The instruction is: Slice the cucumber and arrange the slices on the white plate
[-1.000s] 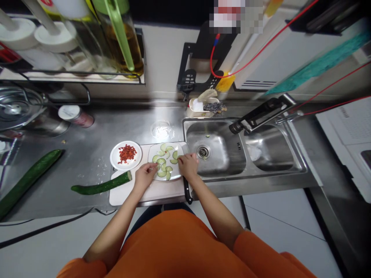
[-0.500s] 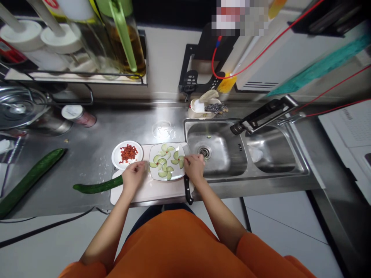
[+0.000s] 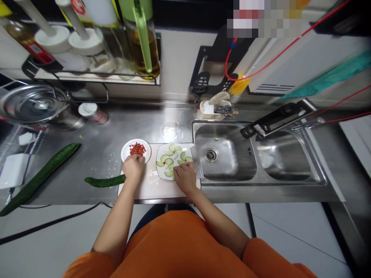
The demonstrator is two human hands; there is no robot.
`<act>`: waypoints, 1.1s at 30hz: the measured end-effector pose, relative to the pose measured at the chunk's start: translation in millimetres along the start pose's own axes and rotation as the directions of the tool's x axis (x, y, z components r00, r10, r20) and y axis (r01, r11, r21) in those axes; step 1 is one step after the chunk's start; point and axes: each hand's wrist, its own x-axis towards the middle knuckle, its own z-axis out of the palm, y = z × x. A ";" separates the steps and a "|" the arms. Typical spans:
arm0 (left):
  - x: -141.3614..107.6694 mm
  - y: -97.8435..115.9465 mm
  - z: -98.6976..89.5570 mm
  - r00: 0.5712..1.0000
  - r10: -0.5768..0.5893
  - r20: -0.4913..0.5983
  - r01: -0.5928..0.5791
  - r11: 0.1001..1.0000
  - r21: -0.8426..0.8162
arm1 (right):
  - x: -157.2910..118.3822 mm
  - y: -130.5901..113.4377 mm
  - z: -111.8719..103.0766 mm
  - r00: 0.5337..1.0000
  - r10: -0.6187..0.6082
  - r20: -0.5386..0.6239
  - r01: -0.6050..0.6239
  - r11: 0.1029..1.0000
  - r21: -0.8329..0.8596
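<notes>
My left hand (image 3: 133, 168) reaches to the near edge of a small white plate (image 3: 125, 148) of small red pieces (image 3: 137, 148). Its fingers are pinched together at the pieces; whether one is in them is hidden. On the white cutting board (image 3: 150, 189) rests a squarish white plate (image 3: 162, 149) with thin cucumber slices (image 3: 172, 148) fanned in curved groups, red bits at some centres. Over that plate's near right part is my right hand (image 3: 186, 177), fingers curled closed; what they hold cannot be made out. A cut cucumber (image 3: 104, 181) lies left, its right end beside my left hand.
A whole cucumber (image 3: 42, 175) lies on the steel counter (image 3: 100, 158). Right of the board is a double sink (image 3: 228, 154) with a tap (image 3: 261, 125). A lidded pot (image 3: 37, 106), a jar (image 3: 92, 113) and a condiment rack (image 3: 98, 75) stand behind.
My left hand has moved up and left to the red pieces. My right hand has left the squarish plate's right edge and come in over the slices. The view has shifted left.
</notes>
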 end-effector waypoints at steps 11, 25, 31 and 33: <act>13.7 -7.3 6.0 1.000 -0.010 -0.003 0.010 0.999 -0.030 | -4.5 -5.5 -3.7 0.995 0.017 0.098 -0.016 1.000 -0.017; -21.9 -13.4 -6.9 0.960 0.025 0.279 0.175 0.725 -0.666 | 3.8 -8.2 3.6 0.994 -0.077 0.078 0.064 0.986 0.156; -54.3 17.7 -1.7 0.821 0.170 0.544 0.335 0.629 -0.701 | 15.3 -2.9 -1.0 0.986 -0.134 0.100 0.116 0.978 0.172; -57.9 21.2 1.4 0.790 0.193 0.582 0.364 0.616 -0.699 | 15.2 0.0 -4.3 0.983 -0.138 0.122 0.119 0.981 0.153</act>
